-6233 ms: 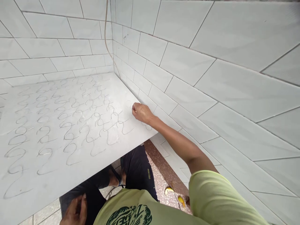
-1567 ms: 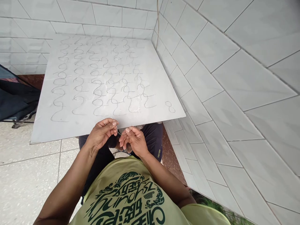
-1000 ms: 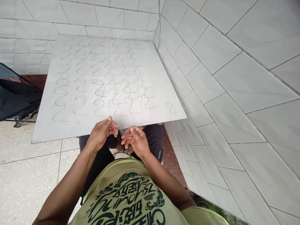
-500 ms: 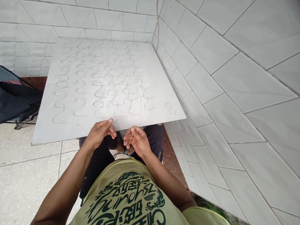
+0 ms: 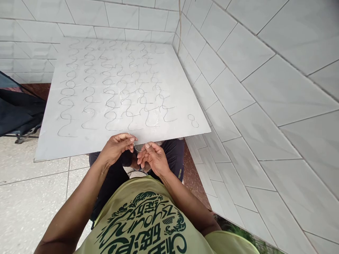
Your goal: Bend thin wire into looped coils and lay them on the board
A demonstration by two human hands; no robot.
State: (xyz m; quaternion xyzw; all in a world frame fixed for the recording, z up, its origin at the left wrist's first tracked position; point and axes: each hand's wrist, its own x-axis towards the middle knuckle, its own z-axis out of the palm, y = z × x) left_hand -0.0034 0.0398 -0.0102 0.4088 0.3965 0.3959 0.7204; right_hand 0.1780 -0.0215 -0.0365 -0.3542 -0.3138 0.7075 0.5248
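Note:
A thin, curved piece of wire [image 5: 135, 146] spans the gap between my two hands at the near edge of the white board [image 5: 182, 95]. My left hand [image 5: 118, 148] is closed, pinching the wire between thumb and fingers, with a loop of it rising above the fingers. My right hand [image 5: 156, 158] holds the other end between thumb and forefinger, the remaining fingers loosely curled. Rows of bent wire pieces [image 5: 67, 92], shaped like a 2 or an S, lie across the board. A figure-eight shape [image 5: 193, 121] sits apart near the right corner.
White tiled walls [image 5: 254, 141] border the board at the back and right. A dark folded fabric item on a frame [image 5: 18, 109] stands at the left. Below are my legs [image 5: 172, 158] and the speckled floor [image 5: 34, 197]. A cable [image 5: 179, 28] hangs in the corner.
My left hand has moved slightly right, closer to my right hand, and now grips along the wire. The wire's loop shows above the left fingers. The view has shifted a little.

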